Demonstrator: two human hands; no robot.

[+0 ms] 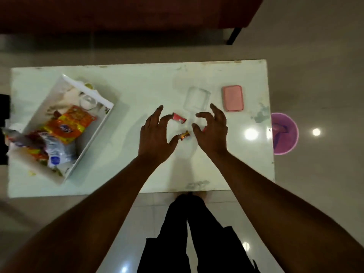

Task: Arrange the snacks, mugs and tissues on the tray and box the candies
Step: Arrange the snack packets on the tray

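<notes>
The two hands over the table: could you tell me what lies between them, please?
In the head view, two wrapped candies lie between the left hand and right hand: a red candy farther away and an orange candy nearer.

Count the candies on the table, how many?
3. A red candy lies by the left hand fingertips, an orange candy by its thumb, and a third candy peeks from under the right hand. Others may be hidden.

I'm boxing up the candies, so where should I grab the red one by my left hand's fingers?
Pinch the red candy across its middle from straight above, thumb and forefinger on its two long sides. It lies flat and slanted on the table, so nothing slips under it. The left hand is nearest.
</notes>
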